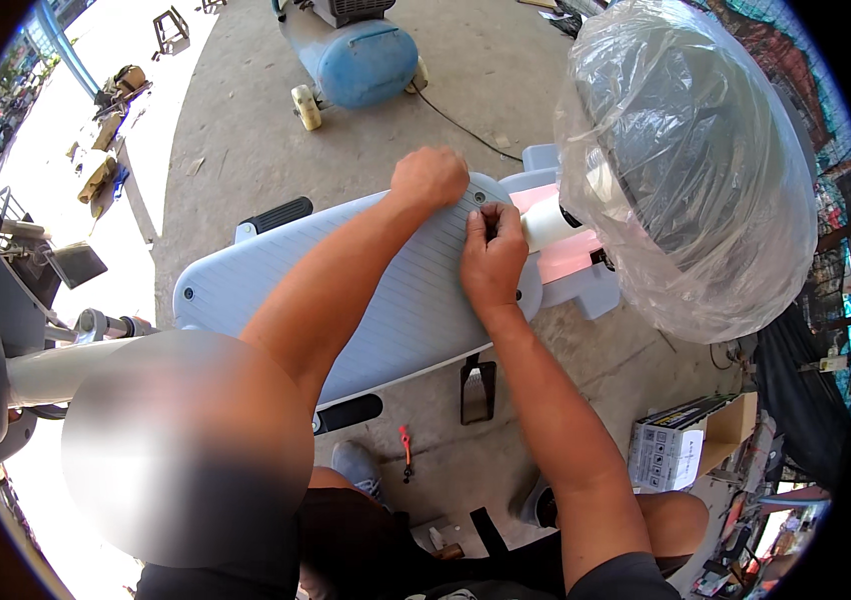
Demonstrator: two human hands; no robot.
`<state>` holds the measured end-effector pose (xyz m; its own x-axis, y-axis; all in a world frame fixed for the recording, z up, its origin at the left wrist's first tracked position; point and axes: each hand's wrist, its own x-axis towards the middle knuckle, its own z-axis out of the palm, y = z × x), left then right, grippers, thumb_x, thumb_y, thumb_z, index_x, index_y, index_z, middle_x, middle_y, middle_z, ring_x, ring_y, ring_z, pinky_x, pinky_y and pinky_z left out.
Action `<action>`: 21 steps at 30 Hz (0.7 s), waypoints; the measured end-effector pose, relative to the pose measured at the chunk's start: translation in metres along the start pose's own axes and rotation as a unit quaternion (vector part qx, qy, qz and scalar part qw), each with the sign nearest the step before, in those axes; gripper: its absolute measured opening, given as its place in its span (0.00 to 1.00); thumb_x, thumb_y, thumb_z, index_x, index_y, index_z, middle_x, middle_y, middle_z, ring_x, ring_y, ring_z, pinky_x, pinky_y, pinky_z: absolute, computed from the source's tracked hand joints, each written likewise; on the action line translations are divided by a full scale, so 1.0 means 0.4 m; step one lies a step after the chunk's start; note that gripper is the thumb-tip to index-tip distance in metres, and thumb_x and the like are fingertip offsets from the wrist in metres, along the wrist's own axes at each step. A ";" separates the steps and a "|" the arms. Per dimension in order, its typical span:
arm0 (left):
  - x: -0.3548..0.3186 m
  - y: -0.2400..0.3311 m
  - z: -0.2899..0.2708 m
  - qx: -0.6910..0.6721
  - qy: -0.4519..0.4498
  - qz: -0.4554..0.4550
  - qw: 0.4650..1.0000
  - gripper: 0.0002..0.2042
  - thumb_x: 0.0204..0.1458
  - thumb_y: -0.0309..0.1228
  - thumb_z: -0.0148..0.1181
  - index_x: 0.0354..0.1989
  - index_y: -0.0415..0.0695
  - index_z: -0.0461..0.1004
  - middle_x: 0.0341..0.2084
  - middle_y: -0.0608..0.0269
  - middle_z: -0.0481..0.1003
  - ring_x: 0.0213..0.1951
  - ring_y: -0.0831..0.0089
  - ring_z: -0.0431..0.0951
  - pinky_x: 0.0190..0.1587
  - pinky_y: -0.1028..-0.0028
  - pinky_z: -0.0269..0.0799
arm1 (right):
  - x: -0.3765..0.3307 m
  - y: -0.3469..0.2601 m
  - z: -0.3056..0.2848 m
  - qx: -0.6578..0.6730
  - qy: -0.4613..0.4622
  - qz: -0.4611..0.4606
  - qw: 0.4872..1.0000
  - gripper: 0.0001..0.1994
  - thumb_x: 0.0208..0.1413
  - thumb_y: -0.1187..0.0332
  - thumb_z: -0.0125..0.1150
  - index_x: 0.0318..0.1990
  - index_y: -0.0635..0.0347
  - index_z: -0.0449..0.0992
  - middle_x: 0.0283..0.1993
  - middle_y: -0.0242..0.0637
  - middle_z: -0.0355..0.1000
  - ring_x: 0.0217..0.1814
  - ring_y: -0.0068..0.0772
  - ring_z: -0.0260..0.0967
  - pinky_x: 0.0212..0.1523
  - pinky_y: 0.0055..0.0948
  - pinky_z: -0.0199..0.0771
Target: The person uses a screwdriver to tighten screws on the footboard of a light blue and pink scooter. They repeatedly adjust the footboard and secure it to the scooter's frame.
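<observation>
In front of me lies a long grey-blue footboard (386,300) with a lined surface, rounded corners and recessed screws. My left hand (431,178) is closed in a fist over its far right edge; whatever it may hold is hidden. Close beside it, my right hand (496,240) has its thumb and fingers pinched together over the board's right end. Too little shows between those fingers to name. One screw (480,197) sits in the corner between the two hands. A white post (547,222) rises just right of my right hand.
A plastic-wrapped seat (686,170) bulks at the right. Black foot pegs (350,413) and a black pedal (478,390) jut from the footboard. Beyond stands a blue air compressor (366,65). A red-orange tool (406,450) and an opened carton (668,452) lie on the floor.
</observation>
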<state>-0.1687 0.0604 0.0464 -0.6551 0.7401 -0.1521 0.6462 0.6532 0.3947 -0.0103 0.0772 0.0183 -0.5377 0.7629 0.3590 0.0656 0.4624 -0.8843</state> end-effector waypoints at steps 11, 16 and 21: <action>0.016 -0.018 0.028 0.000 0.025 0.035 0.999 0.15 0.61 0.34 0.48 0.46 0.48 0.83 0.45 0.52 0.82 0.50 0.48 0.81 0.52 0.55 0.78 | 0.289 -0.191 -0.035 -0.469 -0.278 -0.065 0.836 0.08 0.53 0.77 0.57 0.37 0.70 0.82 0.37 0.59 0.79 0.45 0.62 0.78 0.47 0.47 0.78; -0.002 -0.012 0.006 -0.004 0.016 0.037 0.999 0.16 0.61 0.34 0.47 0.44 0.46 0.83 0.45 0.50 0.83 0.49 0.48 0.82 0.51 0.54 0.78 | 0.308 -0.171 -0.020 -0.494 -0.310 -0.028 0.812 0.07 0.51 0.75 0.63 0.35 0.69 0.84 0.40 0.62 0.78 0.47 0.62 0.78 0.49 0.47 0.78; -0.013 0.001 -0.004 -0.021 0.021 0.029 0.999 0.16 0.60 0.33 0.48 0.44 0.43 0.84 0.46 0.48 0.82 0.49 0.48 0.82 0.51 0.53 0.78 | 0.308 -0.092 -0.016 -0.512 -0.270 -0.059 0.814 0.06 0.41 0.76 0.67 0.30 0.63 0.83 0.36 0.52 0.81 0.43 0.53 0.81 0.46 0.41 0.81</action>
<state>-0.1656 0.0566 0.0486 -0.6327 0.7691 -0.0903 0.6674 0.6007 0.4402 -0.0735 0.1573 0.0972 -0.8632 0.5048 -0.0044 0.5045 0.8624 -0.0427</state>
